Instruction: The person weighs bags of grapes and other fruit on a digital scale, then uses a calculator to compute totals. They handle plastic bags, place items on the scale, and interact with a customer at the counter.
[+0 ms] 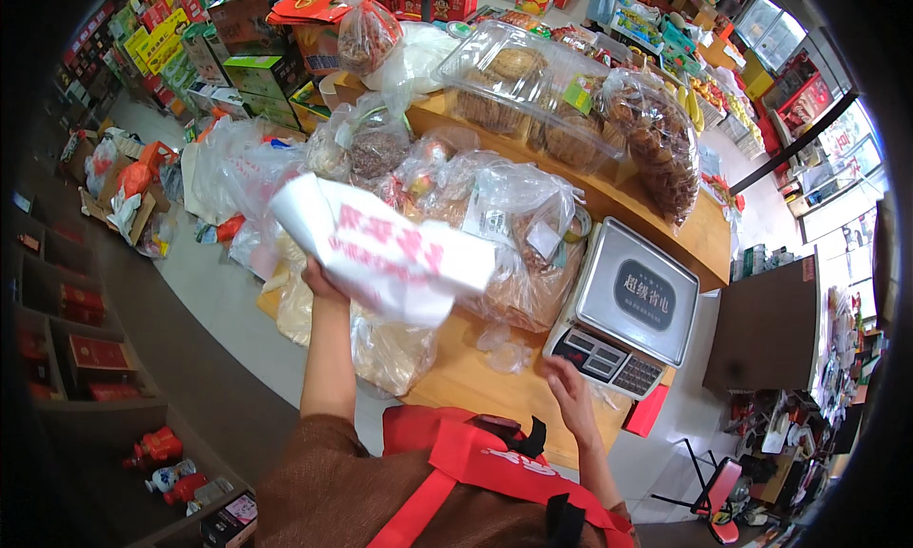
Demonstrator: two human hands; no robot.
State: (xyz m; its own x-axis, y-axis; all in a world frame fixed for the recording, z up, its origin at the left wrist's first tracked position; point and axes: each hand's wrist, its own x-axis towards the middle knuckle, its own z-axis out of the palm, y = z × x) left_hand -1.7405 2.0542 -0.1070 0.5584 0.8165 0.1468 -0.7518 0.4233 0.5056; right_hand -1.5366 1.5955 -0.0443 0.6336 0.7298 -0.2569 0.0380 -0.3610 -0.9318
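My left hand (322, 281) grips a white plastic bag (399, 248) with red printing, blurred by motion and held above the wooden counter (467, 384). My right hand (568, 391) is by the near left corner of an electronic scale (628, 295), fingers loosely apart with nothing in them. The scale's steel pan bears writing and carries nothing. Left of the scale, clear plastic bags of food (528, 277) lie bunched together, partly covered by the white bag. A small crumpled clear bag (508, 348) rests on the wood between my hands.
Behind, a raised wooden shelf (702, 245) holds clear plastic boxes of round baked goods (510, 84) and a bag of brown twisted snacks (653, 141). Stacked cartons (260, 77) stand at the far left. A folding chair (713, 487) is on the floor at right.
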